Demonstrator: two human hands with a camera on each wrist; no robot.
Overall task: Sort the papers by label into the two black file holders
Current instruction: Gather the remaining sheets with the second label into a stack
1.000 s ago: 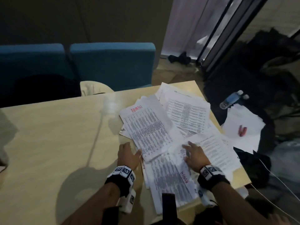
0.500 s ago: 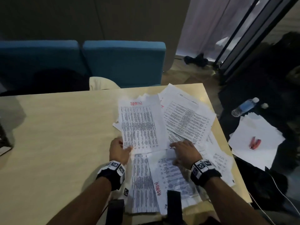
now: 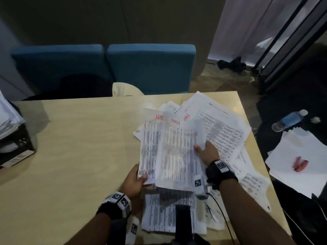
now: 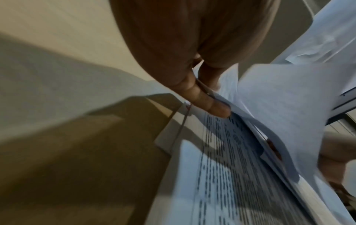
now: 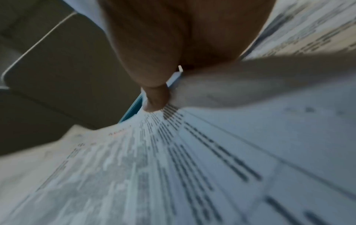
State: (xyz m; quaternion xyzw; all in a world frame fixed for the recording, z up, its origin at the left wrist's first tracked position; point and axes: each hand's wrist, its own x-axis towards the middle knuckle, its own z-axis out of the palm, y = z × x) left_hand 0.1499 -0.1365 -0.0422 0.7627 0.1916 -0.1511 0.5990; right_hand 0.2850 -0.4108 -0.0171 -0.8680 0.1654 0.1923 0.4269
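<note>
Head view, near edge first: we see loose printed sheets lying flat on the wooden table at 6 o'clock, partly under a dark bar of the camera rig. Just above them both hands lift a fanned sheaf of papers off the table. The left hand pinches the sheaf's near-left corner, thumb on top and fingers beneath; the left wrist view confirms this, with one finger pressed flat along the paper edge and the thumb on the other face. The right hand grips the sheaf's right edge at about 3 o'clock of the sheets; in the right wrist view the thumb clamps down on the printed face, the fingers hidden behind the paper.

Sheaf long axis runs 6 to 12 o'clock, tilted up at the far end. Red handwritten labels sit at the far (12 o'clock) short edge; text blurred, reads roughly as "ADMIN".

Beyond, at 1 to 2 o'clock, the unsorted pile is spread over the table's far-right corner. At 9 o'clock, at the table's left edge, stands a black file holder already holding paper. Two blue chairs stand past the far edge.
</note>
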